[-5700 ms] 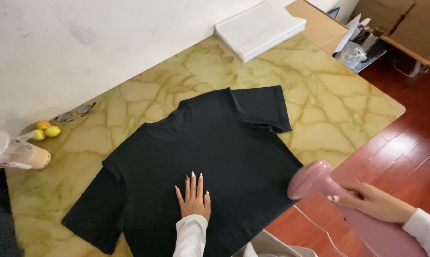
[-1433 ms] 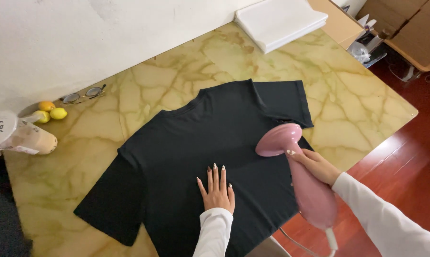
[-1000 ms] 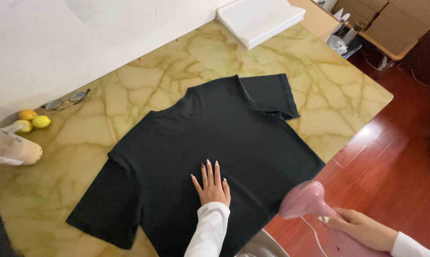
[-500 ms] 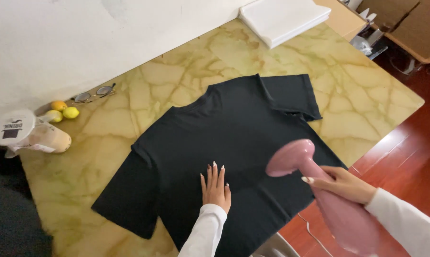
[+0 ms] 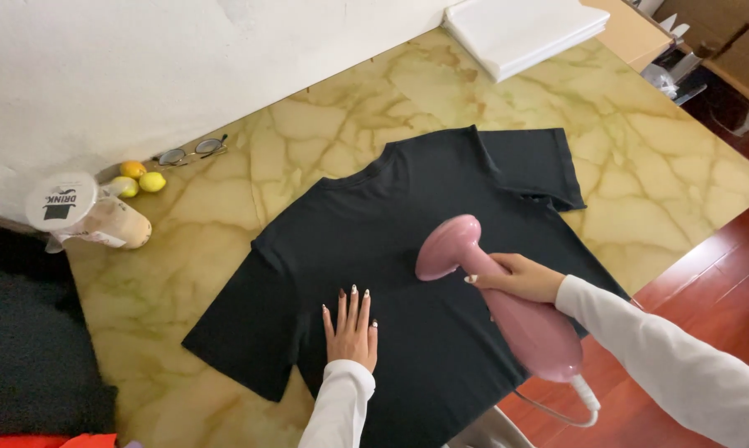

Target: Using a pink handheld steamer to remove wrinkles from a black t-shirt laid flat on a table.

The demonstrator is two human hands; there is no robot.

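- A yellow-veined marble table bears a black T-shirt spread flat at its middle.
- Beyond the shirt, by the wall, lies a white folded stack.
- Left of the shirt lies a tipped cup with a round white lid, then small citrus fruits and eyeglasses.
- The right hand grips a pink steamer, its head over the shirt.
- The left hand rests flat, fingers extended, on the shirt's lower part.

A yellow-green marble table carries a spread black T-shirt, eyeglasses, three small citrus fruits, a lidded drink cup on its side, and a white folded stack.
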